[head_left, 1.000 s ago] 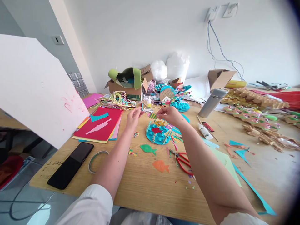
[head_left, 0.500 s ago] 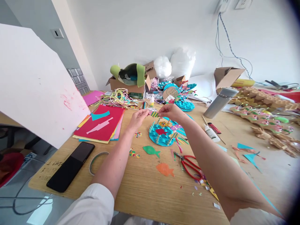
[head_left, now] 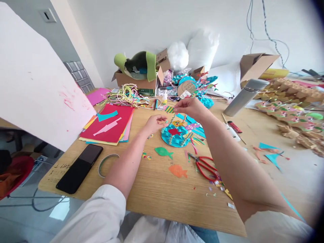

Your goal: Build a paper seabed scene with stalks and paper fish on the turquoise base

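My right hand pinches a small paper fish by its tail end; it has green and yellow stripes and a pink head. Lower and to the left, my left hand is empty, fingers slightly curled and apart, beside the blue craft piece. That round, bumpy piece carries a red paper fish, an orange fish, a striped fish and wavy strips. In front of it on the table lie a green paper fish and an orange paper fish.
Red-handled scissors lie right of the loose fish, near paper scraps. A roll of tape, a phone and stacked coloured paper are on the left. A grey flask stands right; boxes and craft supplies line the wall.
My left hand has let go of the striped fish and moved down from it. My right hand still holds the fish, now higher in view. The camera view has tilted down a little.
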`<state>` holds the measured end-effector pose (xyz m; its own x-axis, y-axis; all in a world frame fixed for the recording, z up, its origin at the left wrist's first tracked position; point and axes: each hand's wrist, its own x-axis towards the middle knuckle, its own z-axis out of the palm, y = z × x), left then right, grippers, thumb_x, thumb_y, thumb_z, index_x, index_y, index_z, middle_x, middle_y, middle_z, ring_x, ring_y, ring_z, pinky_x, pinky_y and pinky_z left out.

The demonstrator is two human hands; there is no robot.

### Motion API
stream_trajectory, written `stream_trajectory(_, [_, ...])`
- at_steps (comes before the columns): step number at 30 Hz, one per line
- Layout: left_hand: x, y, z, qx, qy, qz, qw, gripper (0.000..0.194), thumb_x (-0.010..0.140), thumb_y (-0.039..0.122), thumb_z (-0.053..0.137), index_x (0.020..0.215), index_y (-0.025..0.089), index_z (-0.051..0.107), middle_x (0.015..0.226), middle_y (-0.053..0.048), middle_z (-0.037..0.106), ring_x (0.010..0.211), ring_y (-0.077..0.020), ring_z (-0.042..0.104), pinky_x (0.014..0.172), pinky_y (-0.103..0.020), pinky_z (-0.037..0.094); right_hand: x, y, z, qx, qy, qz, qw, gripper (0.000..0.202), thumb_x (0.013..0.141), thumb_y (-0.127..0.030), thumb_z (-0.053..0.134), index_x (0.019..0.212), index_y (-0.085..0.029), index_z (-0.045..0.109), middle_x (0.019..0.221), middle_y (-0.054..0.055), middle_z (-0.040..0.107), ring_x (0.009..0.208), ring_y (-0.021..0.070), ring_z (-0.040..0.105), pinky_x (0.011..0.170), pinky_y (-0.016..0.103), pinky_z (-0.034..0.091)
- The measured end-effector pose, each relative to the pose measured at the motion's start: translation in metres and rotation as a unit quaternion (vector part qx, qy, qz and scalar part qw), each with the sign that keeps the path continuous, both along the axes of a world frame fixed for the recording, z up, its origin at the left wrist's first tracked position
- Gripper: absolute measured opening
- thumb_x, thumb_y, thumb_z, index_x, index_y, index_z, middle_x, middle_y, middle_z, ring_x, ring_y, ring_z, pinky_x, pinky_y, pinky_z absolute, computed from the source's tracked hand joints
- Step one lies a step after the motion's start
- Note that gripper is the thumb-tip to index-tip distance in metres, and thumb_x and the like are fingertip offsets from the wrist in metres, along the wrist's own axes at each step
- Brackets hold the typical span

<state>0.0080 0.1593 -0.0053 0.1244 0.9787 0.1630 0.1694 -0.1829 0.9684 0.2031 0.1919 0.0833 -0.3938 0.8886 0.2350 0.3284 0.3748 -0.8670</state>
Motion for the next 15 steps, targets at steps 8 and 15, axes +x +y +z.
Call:
stream_trajectory(8, [-0.003, 0.004, -0.010, 0.005, 0.005, 0.009, 1.000, 0.015, 0.067, 0.018, 0.077, 0.081, 0.013, 0.074, 0.077, -0.005, 0.073, 0.068, -0.0142, 0.064, 0.071, -0.028, 0.051, -0.003, 0.008, -0.008, -0.025, -0.039, 0.041, 0.998, 0.030, 0.055, -0.042, 0.080, 0.067, -0.017, 0.068, 0.061, 0.002, 0.068, 0.056, 0.0130, 0.058, 0.054, 0.026, 0.044])
stream_trajectory(15, [-0.002, 0.004, -0.014, 0.010, -0.008, -0.005, 1.000, 0.027, 0.064, 0.017, 0.080, 0.089, 0.013, 0.072, 0.085, -0.005, 0.073, 0.072, -0.0123, 0.064, 0.071, -0.025, 0.050, 0.002, 0.009, -0.010, -0.029, -0.038, 0.054, 0.997, 0.032, 0.056, -0.043, 0.080, 0.070, -0.016, 0.069, 0.062, 0.002, 0.069, 0.059, 0.0135, 0.059, 0.055, 0.025, 0.043])
